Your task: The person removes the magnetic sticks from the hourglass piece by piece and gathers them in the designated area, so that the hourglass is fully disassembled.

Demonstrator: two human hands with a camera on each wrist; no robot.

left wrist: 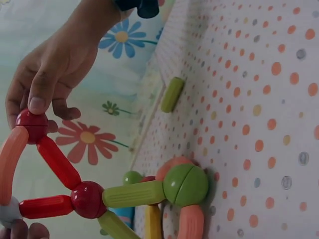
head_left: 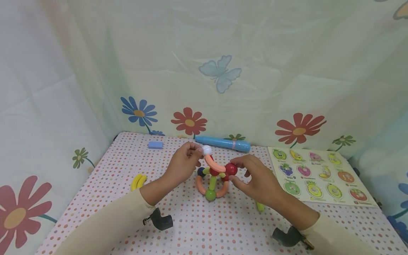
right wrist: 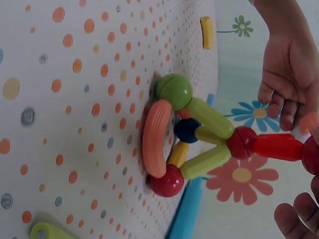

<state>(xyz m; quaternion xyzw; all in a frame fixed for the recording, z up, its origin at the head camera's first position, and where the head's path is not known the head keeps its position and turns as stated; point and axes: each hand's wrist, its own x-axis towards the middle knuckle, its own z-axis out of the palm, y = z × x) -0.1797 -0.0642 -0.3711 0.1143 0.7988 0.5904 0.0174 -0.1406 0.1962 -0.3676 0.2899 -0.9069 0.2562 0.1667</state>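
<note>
A magnetic ball-and-stick structure stands on the dotted table. Its base has curved orange rods (right wrist: pixel 155 139), a green ball (head_left: pixel 210 195), a red ball (right wrist: pixel 167 180) and a dark blue ball (right wrist: pixel 186 130). Green rods (left wrist: pixel 133 193) rise to a central red ball (left wrist: pixel 88 199), from which red rods (left wrist: pixel 59 162) branch upward. My left hand (head_left: pixel 184 159) pinches the white ball (head_left: pixel 207 150) at the upper left end. At the upper right, my right hand (head_left: pixel 259 177) grips another red ball (head_left: pixel 231 169) between thumb and fingers. A curved orange rod (head_left: pixel 214 164) spans these two balls.
Two yellow curved rods (head_left: pixel 138 182) lie to the left, and a light green rod (head_left: pixel 260 206) lies below my right hand. Behind are a blue block (head_left: pixel 155 145) and a blue cylindrical tube (head_left: pixel 223 143). A fruit picture board (head_left: pixel 322 177) lies at the right.
</note>
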